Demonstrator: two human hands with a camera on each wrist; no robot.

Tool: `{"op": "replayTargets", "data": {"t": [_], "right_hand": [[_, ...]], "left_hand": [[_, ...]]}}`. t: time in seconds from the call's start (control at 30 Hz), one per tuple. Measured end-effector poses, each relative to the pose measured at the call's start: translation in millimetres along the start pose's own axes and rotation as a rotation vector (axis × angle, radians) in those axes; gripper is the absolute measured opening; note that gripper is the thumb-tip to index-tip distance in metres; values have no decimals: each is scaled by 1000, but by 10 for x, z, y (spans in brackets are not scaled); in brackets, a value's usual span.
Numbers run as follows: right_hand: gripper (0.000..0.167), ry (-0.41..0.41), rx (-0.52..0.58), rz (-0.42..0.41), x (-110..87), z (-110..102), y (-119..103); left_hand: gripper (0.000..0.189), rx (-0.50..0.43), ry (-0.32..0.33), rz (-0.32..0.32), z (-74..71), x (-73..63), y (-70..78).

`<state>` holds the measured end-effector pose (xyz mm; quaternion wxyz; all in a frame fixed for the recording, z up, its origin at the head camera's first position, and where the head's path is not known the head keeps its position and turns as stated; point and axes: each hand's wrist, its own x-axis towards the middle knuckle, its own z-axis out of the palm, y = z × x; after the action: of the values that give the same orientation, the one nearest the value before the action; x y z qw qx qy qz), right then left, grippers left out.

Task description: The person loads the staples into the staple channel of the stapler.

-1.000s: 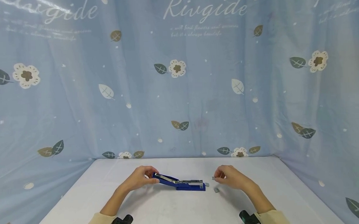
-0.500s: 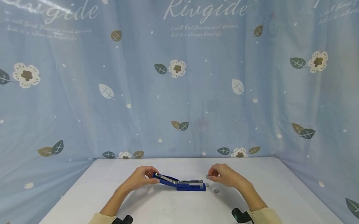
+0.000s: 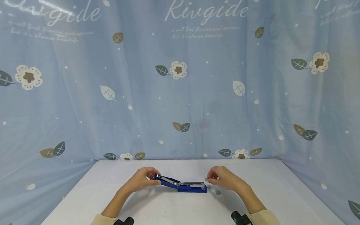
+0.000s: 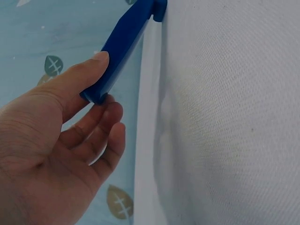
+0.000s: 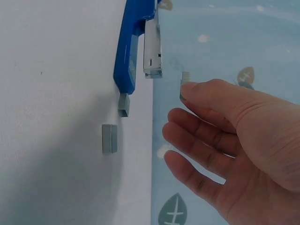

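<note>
A blue stapler (image 3: 192,190) lies on the table, its top cover swung up and back toward the left. My left hand (image 3: 143,179) grips the raised end of that cover, thumb on one side in the left wrist view. Between thumb and forefinger my right hand (image 3: 227,178) pinches a short strip of staples (image 5: 185,76), close to the front end of the metal magazine (image 5: 153,51). One grey staple strip (image 5: 123,104) lies right at the tip of the stapler's base. Another staple strip (image 5: 109,138) rests on the table a little farther off.
A white cloth covers the table (image 3: 171,215). Behind and at both sides hangs a blue patterned curtain (image 3: 143,94). Black wrist cameras sit on the left wrist (image 3: 123,224) and the right wrist (image 3: 241,218).
My right hand has moved left with the pinched staple strip, up to the stapler's front end. The left hand and the stapler stay nearly still.
</note>
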<state>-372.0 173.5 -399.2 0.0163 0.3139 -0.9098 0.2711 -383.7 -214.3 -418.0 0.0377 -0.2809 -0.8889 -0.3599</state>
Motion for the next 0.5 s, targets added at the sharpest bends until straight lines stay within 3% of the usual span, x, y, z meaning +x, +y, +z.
{"op": "replayTargets", "data": {"t": [0.5], "right_hand": [[6,-11,19,-15,22,92,-58]], "left_hand": [[33,-9,2,2,28,15,-29]]}}
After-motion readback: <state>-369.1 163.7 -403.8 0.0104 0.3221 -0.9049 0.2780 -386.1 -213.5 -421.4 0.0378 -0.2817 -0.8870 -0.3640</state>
